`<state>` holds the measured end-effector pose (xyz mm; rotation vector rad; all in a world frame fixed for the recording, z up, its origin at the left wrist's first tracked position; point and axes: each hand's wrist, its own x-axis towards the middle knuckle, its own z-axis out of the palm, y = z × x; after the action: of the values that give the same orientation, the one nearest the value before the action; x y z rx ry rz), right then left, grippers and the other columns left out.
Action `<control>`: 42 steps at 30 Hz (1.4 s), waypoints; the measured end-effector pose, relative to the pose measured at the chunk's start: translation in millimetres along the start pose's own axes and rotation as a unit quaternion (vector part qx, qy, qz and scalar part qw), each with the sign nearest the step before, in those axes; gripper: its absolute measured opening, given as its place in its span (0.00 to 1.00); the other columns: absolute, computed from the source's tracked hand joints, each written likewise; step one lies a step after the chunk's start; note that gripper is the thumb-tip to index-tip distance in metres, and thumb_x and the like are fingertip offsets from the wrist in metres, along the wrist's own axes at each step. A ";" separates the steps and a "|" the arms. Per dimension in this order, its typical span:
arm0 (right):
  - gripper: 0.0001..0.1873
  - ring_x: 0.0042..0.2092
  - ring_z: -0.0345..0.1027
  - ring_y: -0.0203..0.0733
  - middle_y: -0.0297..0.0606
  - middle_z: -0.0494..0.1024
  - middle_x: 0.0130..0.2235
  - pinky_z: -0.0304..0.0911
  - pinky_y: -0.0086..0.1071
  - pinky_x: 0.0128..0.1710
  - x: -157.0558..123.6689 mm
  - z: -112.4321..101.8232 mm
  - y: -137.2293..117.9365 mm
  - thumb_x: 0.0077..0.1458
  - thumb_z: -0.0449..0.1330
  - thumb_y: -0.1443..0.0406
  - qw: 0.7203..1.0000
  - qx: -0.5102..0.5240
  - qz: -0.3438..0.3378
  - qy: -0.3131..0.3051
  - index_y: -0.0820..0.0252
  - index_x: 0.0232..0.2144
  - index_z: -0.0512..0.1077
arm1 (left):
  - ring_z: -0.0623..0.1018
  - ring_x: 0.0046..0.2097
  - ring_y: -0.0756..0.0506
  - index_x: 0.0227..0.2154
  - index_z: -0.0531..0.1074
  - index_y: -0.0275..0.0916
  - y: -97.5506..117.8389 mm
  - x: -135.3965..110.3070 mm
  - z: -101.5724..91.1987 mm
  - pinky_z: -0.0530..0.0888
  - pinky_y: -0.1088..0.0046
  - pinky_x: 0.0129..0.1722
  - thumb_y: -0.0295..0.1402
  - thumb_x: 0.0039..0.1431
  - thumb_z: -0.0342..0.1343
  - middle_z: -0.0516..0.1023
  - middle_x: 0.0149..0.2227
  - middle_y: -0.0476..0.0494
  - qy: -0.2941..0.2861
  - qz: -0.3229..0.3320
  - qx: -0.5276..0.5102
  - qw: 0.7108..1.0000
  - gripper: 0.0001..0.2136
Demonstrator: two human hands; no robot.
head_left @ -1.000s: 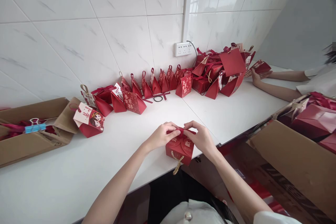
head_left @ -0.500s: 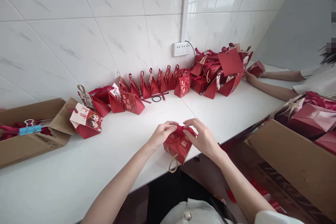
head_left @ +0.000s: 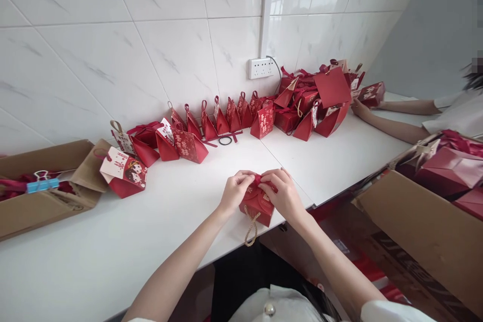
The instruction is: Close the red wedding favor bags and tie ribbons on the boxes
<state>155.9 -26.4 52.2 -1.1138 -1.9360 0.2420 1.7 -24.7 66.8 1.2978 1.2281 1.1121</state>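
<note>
A small red gift box [head_left: 257, 204] with gold characters stands at the front edge of the white table [head_left: 113, 241], a tan rope loop [head_left: 250, 226] hanging over the edge. My left hand [head_left: 236, 191] pinches the red ribbon [head_left: 258, 179] at the box's top from the left. My right hand [head_left: 282, 195] pinches it from the right, fingers curled over the box's top flaps. Both hands are closed on the box top.
A row of finished red boxes [head_left: 211, 126] lines the tiled wall, with a heap [head_left: 317, 100] by the socket [head_left: 260, 68]. Cardboard cartons sit at the left [head_left: 45, 201] and right [head_left: 426, 231]. Another person's arms [head_left: 396, 121] reach to a box at the far right.
My hands have drawn closer together over the box top and the box has shifted slightly toward the table. The other person has lifted a red box at the far right.
</note>
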 end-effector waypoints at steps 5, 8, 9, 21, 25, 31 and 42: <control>0.10 0.41 0.70 0.44 0.40 0.75 0.39 0.51 0.53 0.57 11.3 -7.7 7.1 0.61 0.51 0.67 0.996 -0.082 -0.021 0.023 0.55 0.30 0.71 | 0.74 0.47 0.45 0.28 0.75 0.37 -7.9 7.0 13.1 0.72 0.71 0.45 0.39 0.58 0.50 0.73 0.44 0.41 0.082 0.043 0.030 0.995 0.13; 0.10 0.42 0.69 0.45 0.41 0.74 0.41 0.52 0.52 0.57 6.1 -14.8 10.1 0.61 0.51 0.67 0.993 -0.113 -0.031 0.022 0.55 0.33 0.72 | 0.74 0.46 0.45 0.28 0.74 0.38 -6.9 3.2 14.9 0.71 0.71 0.45 0.39 0.59 0.50 0.73 0.42 0.42 0.100 0.069 0.067 0.990 0.12; 0.10 0.43 0.69 0.45 0.42 0.74 0.42 0.53 0.52 0.56 3.0 -16.6 11.5 0.62 0.51 0.67 0.992 -0.120 -0.030 0.021 0.55 0.34 0.72 | 0.74 0.45 0.45 0.28 0.74 0.38 -6.1 1.2 14.7 0.70 0.70 0.45 0.39 0.60 0.49 0.73 0.41 0.43 0.103 0.075 0.081 0.989 0.12; 0.11 0.40 0.69 0.44 0.42 0.74 0.41 0.53 0.53 0.57 -18.4 -26.9 28.2 0.64 0.50 0.66 0.985 -0.168 -0.031 0.008 0.54 0.36 0.72 | 0.71 0.49 0.42 0.23 0.69 0.41 -18.3 -9.4 0.7 0.57 0.58 0.55 0.36 0.58 0.51 0.73 0.43 0.46 0.150 0.105 0.252 0.950 0.10; 0.10 0.42 0.69 0.46 0.43 0.73 0.42 0.55 0.52 0.55 -18.7 -32.0 23.6 0.64 0.50 0.64 0.990 -0.137 -0.022 0.007 0.55 0.35 0.72 | 0.71 0.48 0.42 0.23 0.65 0.41 -18.6 -11.8 -2.9 0.57 0.59 0.55 0.35 0.56 0.52 0.72 0.40 0.46 0.150 0.100 0.224 0.958 0.09; 0.18 0.32 0.68 0.43 0.40 0.71 0.32 0.64 0.36 0.29 -9.2 -36.6 4.7 0.60 0.50 0.51 0.984 -0.027 0.175 -0.033 0.57 0.35 0.69 | 0.70 0.43 0.43 0.25 0.64 0.42 -13.9 -7.7 -0.7 0.65 0.62 0.49 0.37 0.56 0.52 0.68 0.35 0.46 0.133 0.078 0.197 0.968 0.08; 0.10 0.27 0.61 0.38 0.33 0.67 0.26 0.59 0.31 0.27 -8.1 -27.9 -6.4 0.54 0.53 0.57 0.969 0.041 0.228 -0.085 0.56 0.27 0.63 | 0.71 0.42 0.45 0.28 0.63 0.40 -24.0 -12.2 5.9 0.70 0.68 0.43 0.39 0.58 0.50 0.67 0.37 0.46 0.116 0.062 0.120 0.984 0.08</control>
<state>174.9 -43.1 67.8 -1.5136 -1.7724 0.6792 4.6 -37.3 42.5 1.4723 1.5083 1.2603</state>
